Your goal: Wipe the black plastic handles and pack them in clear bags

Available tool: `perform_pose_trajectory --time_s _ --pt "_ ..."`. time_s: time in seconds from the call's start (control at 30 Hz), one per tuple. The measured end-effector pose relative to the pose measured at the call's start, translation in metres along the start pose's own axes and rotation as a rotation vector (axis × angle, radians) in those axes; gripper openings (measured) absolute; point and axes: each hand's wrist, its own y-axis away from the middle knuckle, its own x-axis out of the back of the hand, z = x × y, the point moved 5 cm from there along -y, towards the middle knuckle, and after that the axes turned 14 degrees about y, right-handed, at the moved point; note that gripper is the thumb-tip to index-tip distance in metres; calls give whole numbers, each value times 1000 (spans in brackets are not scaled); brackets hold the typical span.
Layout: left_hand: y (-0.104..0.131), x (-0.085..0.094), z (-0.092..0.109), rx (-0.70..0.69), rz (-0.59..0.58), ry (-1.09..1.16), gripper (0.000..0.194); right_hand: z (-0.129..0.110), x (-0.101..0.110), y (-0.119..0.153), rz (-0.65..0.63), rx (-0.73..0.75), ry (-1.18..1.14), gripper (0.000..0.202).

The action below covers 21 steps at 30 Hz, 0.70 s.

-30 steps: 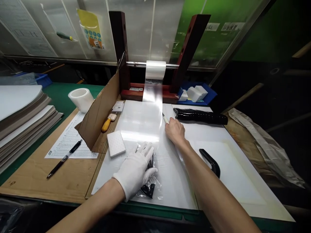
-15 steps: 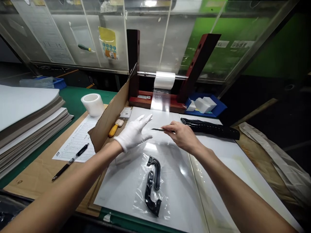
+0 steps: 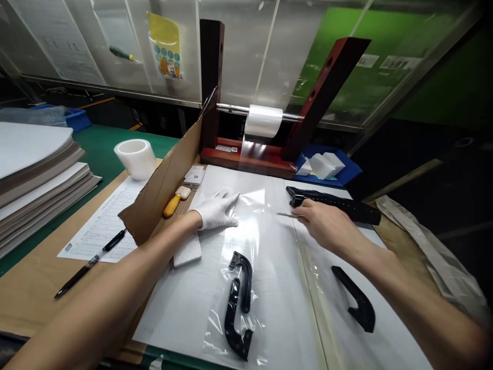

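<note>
My left hand [image 3: 217,209], in a white glove, lies with fingers apart at the left edge of a clear plastic film [image 3: 250,201] on the white board [image 3: 181,303]. In my bare right hand [image 3: 327,223] is a thin, pointed blade-like tool [image 3: 287,214], its tip towards the left; its exact kind is unclear. The film lies below a roll of clear film [image 3: 264,122] on a metal rod. Nearer to me, two black curved handles [image 3: 231,313] rest inside clear plastic. Below my right forearm lies another black handle [image 3: 356,300].
A dark red stand [image 3: 250,158] carries the rod. Black wrapped parts [image 3: 346,205] and a blue bin [image 3: 346,174] with white blocks are at right. Cardboard [image 3: 165,180] stands upright at left, near a yellow-handled tool [image 3: 172,204], a pen [image 3: 90,263] and a white roll [image 3: 135,159].
My right hand has moved right with the pointed tool, away from my left hand. My left hand has lowered onto the film. A white block and the right-hand black handle now show.
</note>
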Motion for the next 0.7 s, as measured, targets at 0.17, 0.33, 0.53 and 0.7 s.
perform_pose_trajectory --time_s 0.17,0.33,0.53,0.7 --pt "0 2 7 -4 -44 5 51 -31 -29 -1 -45 -101 -104 29" --pt "3 3 3 56 -80 13 49 -66 -50 2 38 -168 -278 24" --pt "2 6 17 103 -115 129 43 -83 -36 33 147 -62 -562 17" --pt "17 11 43 105 -142 278 42 -88 -35 47 203 -122 -816 23"
